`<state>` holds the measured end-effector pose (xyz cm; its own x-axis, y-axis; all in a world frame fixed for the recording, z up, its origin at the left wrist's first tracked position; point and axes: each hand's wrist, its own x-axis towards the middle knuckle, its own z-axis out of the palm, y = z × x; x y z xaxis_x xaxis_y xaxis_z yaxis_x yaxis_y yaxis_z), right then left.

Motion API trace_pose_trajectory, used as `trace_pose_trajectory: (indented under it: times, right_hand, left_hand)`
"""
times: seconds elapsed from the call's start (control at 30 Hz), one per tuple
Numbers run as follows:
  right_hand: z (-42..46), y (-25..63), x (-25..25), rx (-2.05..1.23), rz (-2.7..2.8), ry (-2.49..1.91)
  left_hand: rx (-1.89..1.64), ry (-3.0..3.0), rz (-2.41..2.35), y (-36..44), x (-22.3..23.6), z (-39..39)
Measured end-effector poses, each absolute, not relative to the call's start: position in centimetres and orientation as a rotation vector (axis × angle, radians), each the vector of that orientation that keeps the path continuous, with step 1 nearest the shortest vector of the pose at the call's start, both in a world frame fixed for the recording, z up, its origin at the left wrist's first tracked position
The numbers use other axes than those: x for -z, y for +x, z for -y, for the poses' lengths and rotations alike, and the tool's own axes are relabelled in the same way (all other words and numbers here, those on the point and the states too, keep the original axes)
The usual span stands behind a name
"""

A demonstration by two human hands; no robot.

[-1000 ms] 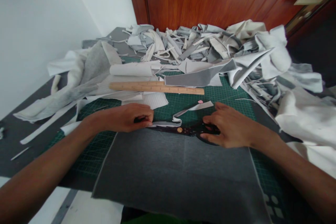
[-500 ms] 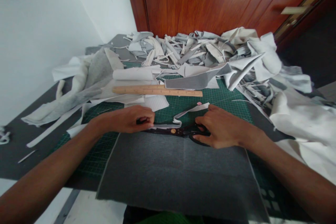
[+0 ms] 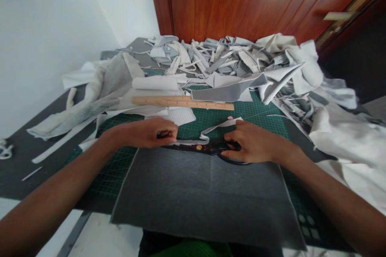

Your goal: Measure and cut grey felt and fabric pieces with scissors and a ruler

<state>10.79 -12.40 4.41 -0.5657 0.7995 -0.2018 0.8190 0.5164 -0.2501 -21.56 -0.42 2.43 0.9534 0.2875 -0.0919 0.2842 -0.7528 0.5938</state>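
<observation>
As the head camera looked down, the scissors [image 3: 208, 148] lay across the cutting mat [image 3: 256, 114], their long axis running nearly side to side, with the blades toward the left and the loop handles at the right. The right hand [image 3: 256, 142] was nearer the handles, its fingers curled over them and mostly closed, with one black loop showing below it. The left hand [image 3: 141, 133] sat at the blade end, its fingers bent in and nearly shut, pinching the end of a pale fabric strip [image 3: 189, 142] that ran along the scissors, then folded back and rose to the right. A dark bit showed inside those fingers, too small to identify. A grey felt sheet [image 3: 205, 196] lay just in front of the scissors, a wooden ruler [image 3: 182, 103] lay beyond them, and a heap of fabric scraps [image 3: 232, 58] sat further back against a wooden door [image 3: 235, 0].
</observation>
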Motion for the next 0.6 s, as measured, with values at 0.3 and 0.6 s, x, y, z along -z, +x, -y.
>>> trace_pose_trajectory:
  times: [0.3, 0.6]
  right_hand:
    - [12.06, 11.09, -4.7, 0.587, -2.677, 1.425]
    - [12.13, 11.22, -4.57, 0.524, -2.694, 1.385]
  left_hand:
    - [0.035, 2.411, -0.417, -21.69, -3.04, 0.2]
    - [0.047, 2.397, -0.437, -21.55, -2.78, 0.13]
